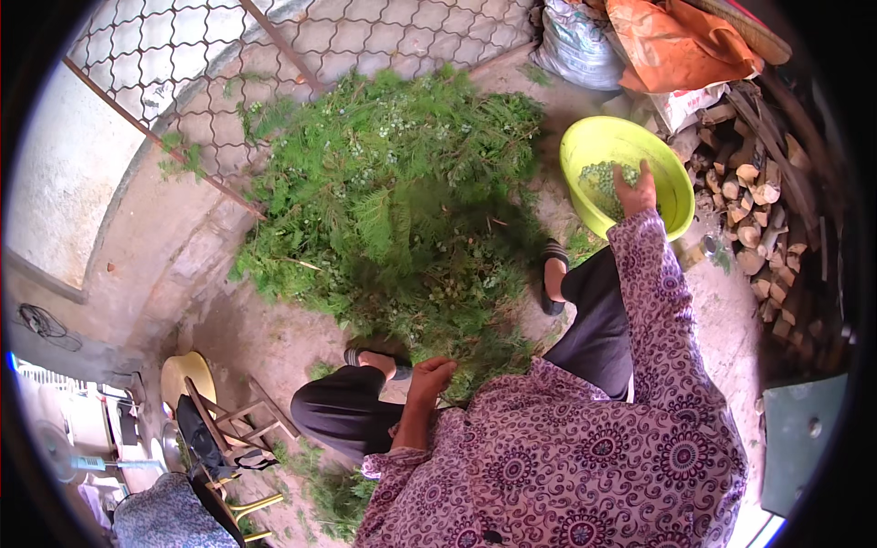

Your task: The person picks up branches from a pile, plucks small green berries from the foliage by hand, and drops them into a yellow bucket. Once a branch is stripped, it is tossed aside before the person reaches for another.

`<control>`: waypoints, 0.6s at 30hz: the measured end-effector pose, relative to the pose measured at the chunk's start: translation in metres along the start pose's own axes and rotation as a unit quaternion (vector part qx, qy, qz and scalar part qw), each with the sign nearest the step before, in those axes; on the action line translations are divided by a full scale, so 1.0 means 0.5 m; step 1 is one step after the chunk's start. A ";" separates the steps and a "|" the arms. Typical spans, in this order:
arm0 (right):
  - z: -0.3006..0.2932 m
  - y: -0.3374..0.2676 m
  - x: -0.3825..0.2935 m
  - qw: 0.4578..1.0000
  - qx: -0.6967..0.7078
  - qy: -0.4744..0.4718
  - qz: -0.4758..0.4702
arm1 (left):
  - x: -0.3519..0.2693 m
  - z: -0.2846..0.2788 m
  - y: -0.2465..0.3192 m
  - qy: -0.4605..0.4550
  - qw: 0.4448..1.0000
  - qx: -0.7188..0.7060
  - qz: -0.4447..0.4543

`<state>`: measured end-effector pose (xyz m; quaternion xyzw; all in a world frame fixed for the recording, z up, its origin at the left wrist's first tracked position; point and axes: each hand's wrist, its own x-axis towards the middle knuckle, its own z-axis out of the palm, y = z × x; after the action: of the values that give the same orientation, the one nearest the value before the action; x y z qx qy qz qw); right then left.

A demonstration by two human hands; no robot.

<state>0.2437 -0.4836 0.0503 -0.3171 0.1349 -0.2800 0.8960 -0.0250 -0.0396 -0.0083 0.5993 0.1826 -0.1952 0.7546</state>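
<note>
A yellow-green plastic basin (668, 161) stands on the ground at the right, with small pale green cones or berries (599, 179) in its bottom. My right hand (636, 190) reaches over its near side, thumb and fingers apart, and nothing shows in its grasp. My left hand (433, 378) is curled in front of my body, above the near edge of a heap of cut evergreen branches (384, 205). Whether its fingers pinch a sprig is unclear. Clusters of pale cones dot the heap.
Stacked firewood (750, 205) and filled sacks (582, 48) line the right side. A rusty wire-mesh panel (226, 68) lies behind the heap. Left of me are a wooden folding chair frame (233, 418), a yellow basin (188, 377) and a fan (58, 449).
</note>
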 end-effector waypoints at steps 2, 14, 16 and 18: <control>0.015 -0.020 0.013 0.982 0.149 0.100 0.059 | 0.005 -0.001 -0.001 0.014 0.999 0.030 0.007; 0.003 -0.063 0.002 0.982 0.174 0.044 0.055 | -0.017 -0.006 0.034 0.080 0.993 -0.059 0.068; 0.029 -0.061 -0.020 0.990 0.106 0.043 0.081 | -0.044 -0.013 0.089 0.152 0.962 -0.138 0.178; 0.040 -0.063 -0.031 0.993 -0.025 0.001 0.114 | -0.103 -0.040 0.171 0.182 0.930 -0.142 0.285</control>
<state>0.2266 -0.4850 0.0867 -0.3217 0.1777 -0.1730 0.9138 -0.0261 0.0014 0.0847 0.5377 0.1639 0.1682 0.8098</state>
